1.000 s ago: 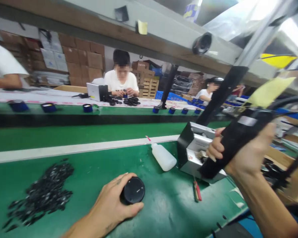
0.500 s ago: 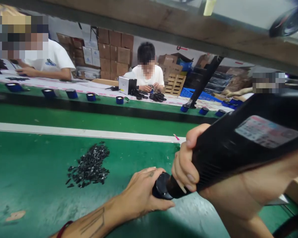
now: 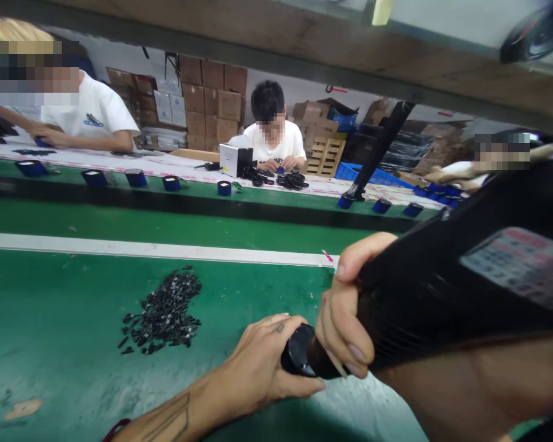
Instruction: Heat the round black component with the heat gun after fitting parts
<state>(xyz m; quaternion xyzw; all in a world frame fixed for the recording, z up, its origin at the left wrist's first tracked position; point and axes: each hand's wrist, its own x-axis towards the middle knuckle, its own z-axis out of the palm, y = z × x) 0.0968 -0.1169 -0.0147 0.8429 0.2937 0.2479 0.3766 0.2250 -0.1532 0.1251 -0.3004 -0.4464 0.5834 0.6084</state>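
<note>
The green counter [image 3: 64,319] runs wide across the view, with a white stripe [image 3: 120,247] along it and, on the far side, a darker conveyor strip carrying small blue cups [image 3: 135,178] in a row, where other people in white shirts [image 3: 276,140] work among cardboard boxes. Closest to the camera and filling the right side is a black electric driver [image 3: 465,288], clasped firmly in the right hand [image 3: 350,319], fingers wrapped round its lower body and its nose pointing down and left. That nose meets a round black part [image 3: 296,356] lying on the counter in the lower middle, which the left hand [image 3: 262,362] clamps, thumb along its near side and fingers curled over the far side. To the left, well apart from both hands, lies a heap of small black pieces [image 3: 163,313]. To do this well, I judge the left hand should pin the part flat so it cannot spin, keep its fingertips away from the tip, and the driver should stand square to the part's face rather than leaning, with light pressure; the contact point itself is hidden behind the right hand's fingers
</note>
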